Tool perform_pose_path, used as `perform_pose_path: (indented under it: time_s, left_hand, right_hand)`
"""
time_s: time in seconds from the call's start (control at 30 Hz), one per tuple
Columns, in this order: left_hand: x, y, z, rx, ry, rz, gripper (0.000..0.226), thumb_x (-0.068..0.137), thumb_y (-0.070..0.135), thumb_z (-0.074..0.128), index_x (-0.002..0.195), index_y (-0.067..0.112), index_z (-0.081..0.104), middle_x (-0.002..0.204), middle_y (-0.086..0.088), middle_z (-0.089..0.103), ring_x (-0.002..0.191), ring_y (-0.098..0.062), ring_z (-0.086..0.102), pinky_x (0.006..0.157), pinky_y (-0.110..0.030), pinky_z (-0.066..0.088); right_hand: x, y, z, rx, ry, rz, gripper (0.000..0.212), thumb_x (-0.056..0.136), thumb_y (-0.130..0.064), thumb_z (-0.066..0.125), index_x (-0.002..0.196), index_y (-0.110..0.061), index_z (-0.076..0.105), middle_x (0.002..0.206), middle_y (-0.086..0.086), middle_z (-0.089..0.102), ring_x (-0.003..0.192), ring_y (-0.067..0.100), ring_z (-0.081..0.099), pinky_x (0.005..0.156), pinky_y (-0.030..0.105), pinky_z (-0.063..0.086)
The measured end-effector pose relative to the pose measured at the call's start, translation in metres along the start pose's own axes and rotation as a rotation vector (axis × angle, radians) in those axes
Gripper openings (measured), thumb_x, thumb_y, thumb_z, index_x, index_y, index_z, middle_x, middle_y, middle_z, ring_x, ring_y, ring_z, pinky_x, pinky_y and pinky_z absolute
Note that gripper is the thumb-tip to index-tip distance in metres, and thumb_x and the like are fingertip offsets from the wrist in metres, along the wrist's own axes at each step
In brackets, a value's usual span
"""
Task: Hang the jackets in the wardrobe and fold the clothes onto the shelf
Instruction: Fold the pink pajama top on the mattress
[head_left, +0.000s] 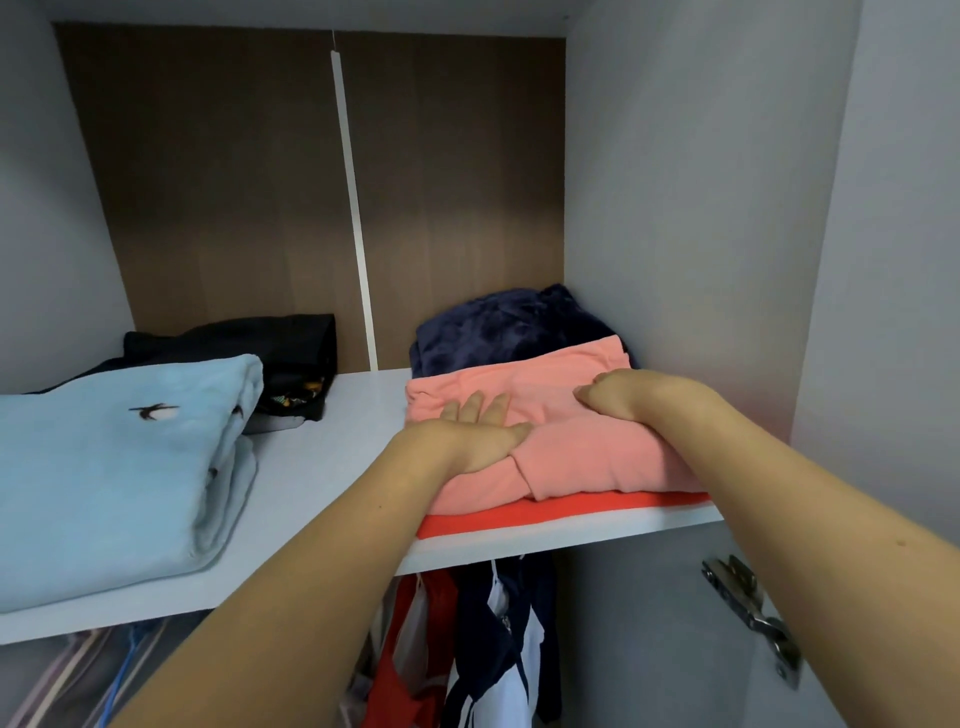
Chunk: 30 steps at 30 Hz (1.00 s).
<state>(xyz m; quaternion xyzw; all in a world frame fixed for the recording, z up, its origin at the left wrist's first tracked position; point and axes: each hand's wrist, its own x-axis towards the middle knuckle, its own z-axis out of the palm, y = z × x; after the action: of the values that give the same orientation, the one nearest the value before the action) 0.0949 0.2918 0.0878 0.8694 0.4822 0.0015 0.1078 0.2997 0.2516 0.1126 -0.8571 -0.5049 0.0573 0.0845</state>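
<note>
The left hand (480, 431) lies flat, fingers straight and spread, pressing on the folded pink garment (561, 447). The right hand (618, 397) rests on the same garment farther back with fingers curled under; whether they pinch cloth cannot be told. Both bare forearms reach in from below. The garment tops a red piece (545, 514) on the white shelf (343, 415); a dark blue fleece (509, 327) sits behind, half hidden. Hanging clothes (483, 639) below are cut off by the shelf.

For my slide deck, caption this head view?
Both hands, left hand and right hand, press a folded pink garment onto the wardrobe shelf.
</note>
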Motion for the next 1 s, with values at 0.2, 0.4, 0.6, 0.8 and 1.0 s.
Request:
perform_pose_path:
  time_s: [0.2,0.4,0.6,0.8,1.0]
  left_hand:
    - [0.004,-0.002,0.003,0.000,0.007,-0.003,0.070,0.095,0.072,0.016,0.154,0.044,-0.007,0.165,0.009,-0.014,0.152,-0.021,-0.012,0.120,-0.051,-0.008]
    - [-0.010,0.006,-0.012,0.098,0.040,-0.011,0.068,0.097,0.069,0.016,0.156,0.041,0.000,0.166,0.005,-0.006,0.153,-0.027,-0.003,0.120,-0.056,-0.002]
    - [-0.061,0.013,-0.038,0.144,0.433,0.081,0.061,0.102,0.054,0.024,0.157,0.028,0.014,0.166,-0.001,0.003,0.152,-0.025,0.002,0.119,-0.060,0.006]
    - [-0.130,0.042,-0.043,0.209,0.620,0.137,0.064,0.102,0.053,0.025,0.157,0.023,0.011,0.166,-0.003,0.005,0.152,-0.025,0.003,0.120,-0.057,0.005]
    - [-0.185,0.067,-0.044,0.242,0.763,0.198,0.065,0.101,0.051,0.029,0.157,0.022,0.015,0.165,-0.004,0.012,0.151,-0.027,0.009,0.121,-0.053,0.011]
  right_hand:
    - [-0.002,0.001,0.000,0.004,0.038,-0.044,0.064,0.099,-0.047,0.034,0.150,-0.009,0.034,0.157,0.017,0.029,0.142,0.033,0.032,0.116,0.042,0.026]
    - [-0.051,0.004,-0.018,0.146,0.330,-0.128,0.043,0.095,-0.028,0.046,0.132,-0.006,0.052,0.142,0.018,0.048,0.127,0.033,0.048,0.101,0.036,0.041]
    - [-0.132,0.010,-0.050,0.088,0.496,-0.276,0.041,0.096,-0.025,0.047,0.131,-0.004,0.050,0.140,0.017,0.048,0.127,0.034,0.046,0.103,0.038,0.038]
    - [-0.202,0.038,-0.069,0.042,0.482,-0.276,0.050,0.096,-0.025,0.046,0.141,-0.004,0.040,0.147,0.017,0.040,0.134,0.033,0.039,0.109,0.039,0.034]
    - [-0.256,0.060,-0.074,0.057,0.497,-0.288,0.061,0.097,-0.027,0.046,0.151,-0.007,0.026,0.156,0.012,0.030,0.142,0.029,0.031,0.115,0.037,0.028]
